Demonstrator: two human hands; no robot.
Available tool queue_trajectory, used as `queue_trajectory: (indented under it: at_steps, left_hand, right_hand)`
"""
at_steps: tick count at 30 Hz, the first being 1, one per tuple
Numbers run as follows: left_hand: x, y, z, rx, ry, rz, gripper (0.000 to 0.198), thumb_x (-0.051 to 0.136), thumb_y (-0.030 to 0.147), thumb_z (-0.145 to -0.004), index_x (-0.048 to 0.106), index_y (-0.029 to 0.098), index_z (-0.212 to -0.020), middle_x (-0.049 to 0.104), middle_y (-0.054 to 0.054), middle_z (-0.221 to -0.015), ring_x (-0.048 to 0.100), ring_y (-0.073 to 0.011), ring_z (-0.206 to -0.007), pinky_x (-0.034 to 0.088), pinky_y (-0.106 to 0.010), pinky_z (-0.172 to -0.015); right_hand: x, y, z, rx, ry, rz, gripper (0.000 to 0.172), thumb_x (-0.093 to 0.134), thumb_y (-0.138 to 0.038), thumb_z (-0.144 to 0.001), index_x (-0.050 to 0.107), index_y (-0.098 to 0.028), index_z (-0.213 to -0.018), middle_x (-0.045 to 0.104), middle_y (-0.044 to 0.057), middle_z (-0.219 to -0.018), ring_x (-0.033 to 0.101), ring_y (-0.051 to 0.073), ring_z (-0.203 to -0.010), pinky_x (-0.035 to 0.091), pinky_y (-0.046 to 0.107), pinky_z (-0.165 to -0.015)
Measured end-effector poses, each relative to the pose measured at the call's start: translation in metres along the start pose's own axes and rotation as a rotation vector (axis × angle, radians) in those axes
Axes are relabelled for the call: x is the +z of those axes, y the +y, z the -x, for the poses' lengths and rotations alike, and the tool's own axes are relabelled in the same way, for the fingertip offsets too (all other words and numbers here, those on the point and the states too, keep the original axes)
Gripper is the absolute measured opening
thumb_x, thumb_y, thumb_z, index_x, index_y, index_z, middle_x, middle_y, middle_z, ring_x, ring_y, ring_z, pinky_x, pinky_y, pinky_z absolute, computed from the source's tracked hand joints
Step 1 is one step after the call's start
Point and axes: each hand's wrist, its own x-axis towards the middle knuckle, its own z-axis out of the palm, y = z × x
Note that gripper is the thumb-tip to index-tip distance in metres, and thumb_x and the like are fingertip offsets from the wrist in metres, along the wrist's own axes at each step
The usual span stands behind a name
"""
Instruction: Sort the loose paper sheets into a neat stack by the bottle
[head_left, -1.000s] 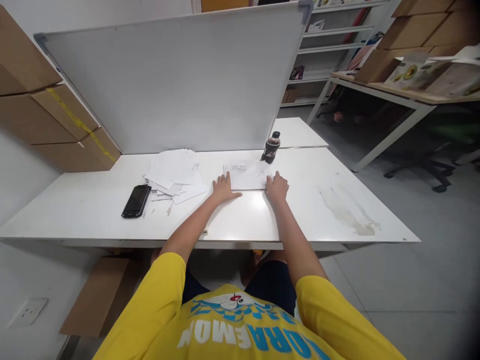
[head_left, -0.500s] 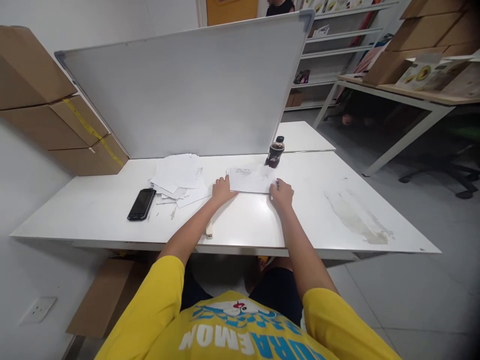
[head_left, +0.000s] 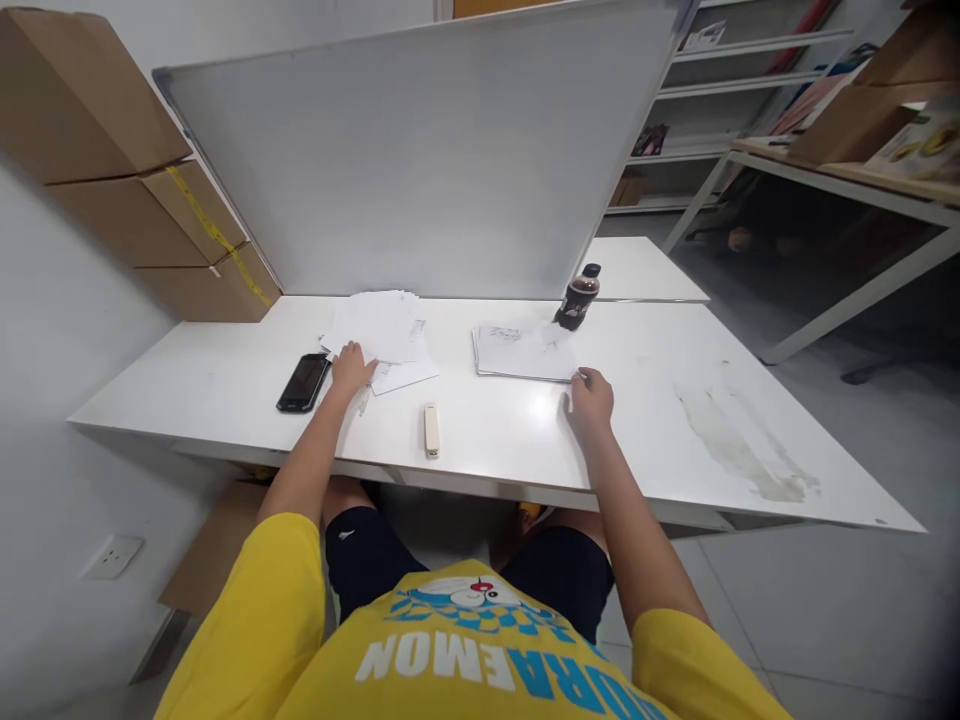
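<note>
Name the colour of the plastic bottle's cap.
The round cap is black, best seen in the head view.

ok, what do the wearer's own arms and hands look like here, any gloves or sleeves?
Short, plain yellow sleeves, left and right, part of a yellow shirt with white and blue lettering. Forearms are bare below them. Left hand and right hand ungloved; no watch, wristband or cable visible. Rings: too small to tell.

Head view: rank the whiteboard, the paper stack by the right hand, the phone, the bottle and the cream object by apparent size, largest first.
1. Whiteboard
2. Paper stack by the right hand
3. Phone and bottle: too alike to rank
4. Cream object
</note>
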Motion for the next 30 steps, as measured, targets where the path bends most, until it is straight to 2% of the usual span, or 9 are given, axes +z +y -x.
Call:
queue_trajectory:
  at_steps: [4, 9, 11, 16, 18, 21, 23, 26, 30]
  left_hand:
    - [-0.013, -0.005, 0.024, 0.042, 0.049, 0.040, 0.033, 0.045, 0.020, -0.088, 0.063, 0.014, -0.115, 0.067, -0.015, -0.120, 0.058, -0.0263, -0.114, 0.039, -0.035, -0.100]
    - [-0.038, 0.041, 0.084, -0.015, 0.344, 0.509, 0.029, 0.043, 0.029, -0.092, 0.068, 0.017, -0.102, 0.072, -0.010, -0.103, 0.064, -0.0238, -0.100, 0.047, -0.032, -0.089]
    - [-0.043, 0.060, 0.115, -0.022, 0.283, 0.853, 0.031, 0.052, 0.040, -0.089, 0.069, 0.017, -0.100, 0.073, -0.008, -0.094, 0.066, -0.0230, -0.091, 0.051, -0.031, -0.080]
    - [-0.030, 0.098, 0.156, -0.047, -0.289, 1.279, 0.034, 0.072, 0.043, -0.071, 0.072, 0.015, -0.091, 0.074, -0.008, -0.085, 0.068, -0.0241, -0.078, 0.053, -0.033, -0.069]
    - [-0.019, 0.109, 0.152, -0.004, -0.430, 1.266, 0.032, 0.073, 0.040, -0.071, 0.072, 0.017, -0.093, 0.074, -0.007, -0.088, 0.068, -0.0238, -0.079, 0.054, -0.034, -0.071]
    - [-0.006, 0.118, 0.130, 0.070, -0.482, 1.175, 0.030, 0.066, 0.037, -0.077, 0.071, 0.018, -0.100, 0.074, -0.007, -0.093, 0.069, -0.0230, -0.082, 0.054, -0.035, -0.075]
    - [-0.001, 0.114, 0.104, 0.120, -0.398, 1.036, 0.028, 0.059, 0.034, -0.082, 0.070, 0.020, -0.103, 0.074, -0.006, -0.092, 0.069, -0.0220, -0.084, 0.054, -0.036, -0.079]
    - [0.003, 0.095, 0.057, 0.180, -0.115, 0.677, 0.027, 0.051, 0.028, -0.086, 0.068, 0.022, -0.107, 0.073, -0.006, -0.104, 0.066, -0.0223, -0.100, 0.050, -0.038, -0.094]
    - [0.012, 0.063, 0.013, 0.200, 0.028, 0.197, 0.050, 0.056, 0.027, -0.085, 0.054, 0.013, -0.132, 0.046, -0.014, -0.149, 0.034, -0.0286, -0.143, 0.029, -0.043, -0.116]
  right_hand:
    - [-0.006, -0.001, 0.007, 0.032, 0.017, 0.002, 0.045, 0.047, -0.033, -0.078, 0.066, -0.013, -0.114, 0.068, 0.013, -0.102, 0.060, 0.025, -0.095, 0.046, 0.041, -0.092]
    - [-0.013, -0.017, 0.041, -0.012, 0.120, -0.065, 0.041, 0.044, -0.037, -0.084, 0.064, -0.016, -0.113, 0.064, 0.014, -0.115, 0.056, 0.027, -0.108, 0.044, 0.045, -0.096]
    - [-0.015, -0.029, 0.069, -0.051, 0.055, -0.188, 0.041, 0.048, -0.045, -0.084, 0.065, -0.019, -0.111, 0.063, 0.014, -0.122, 0.054, 0.029, -0.117, 0.042, 0.048, -0.101]
    - [-0.015, -0.057, 0.142, 0.209, -0.667, -0.853, 0.074, 0.049, -0.078, -0.076, 0.055, -0.025, -0.128, 0.066, 0.014, -0.124, 0.065, 0.031, -0.108, 0.054, 0.048, -0.087]
    - [-0.019, -0.061, 0.158, 0.277, -0.774, -0.929, 0.073, 0.059, -0.073, -0.074, 0.053, -0.027, -0.131, 0.070, 0.011, -0.117, 0.067, 0.031, -0.105, 0.055, 0.046, -0.086]
    - [-0.029, -0.058, 0.162, 0.286, -0.700, -0.877, 0.063, 0.072, -0.052, -0.074, 0.054, -0.028, -0.129, 0.071, 0.008, -0.112, 0.068, 0.030, -0.102, 0.055, 0.044, -0.087]
    - [-0.036, -0.049, 0.154, 0.261, -0.544, -0.766, 0.065, 0.072, -0.047, -0.073, 0.051, -0.027, -0.131, 0.070, 0.008, -0.115, 0.067, 0.030, -0.102, 0.054, 0.046, -0.089]
    - [-0.046, -0.028, 0.135, 0.155, -0.282, -0.385, 0.073, 0.069, -0.043, -0.070, 0.046, -0.027, -0.137, 0.066, 0.010, -0.120, 0.063, 0.033, -0.110, 0.049, 0.051, -0.095]
    - [-0.055, -0.005, 0.119, 0.051, -0.180, -0.057, 0.072, 0.062, -0.043, -0.072, 0.044, -0.025, -0.140, 0.063, 0.012, -0.125, 0.058, 0.035, -0.117, 0.046, 0.051, -0.098]
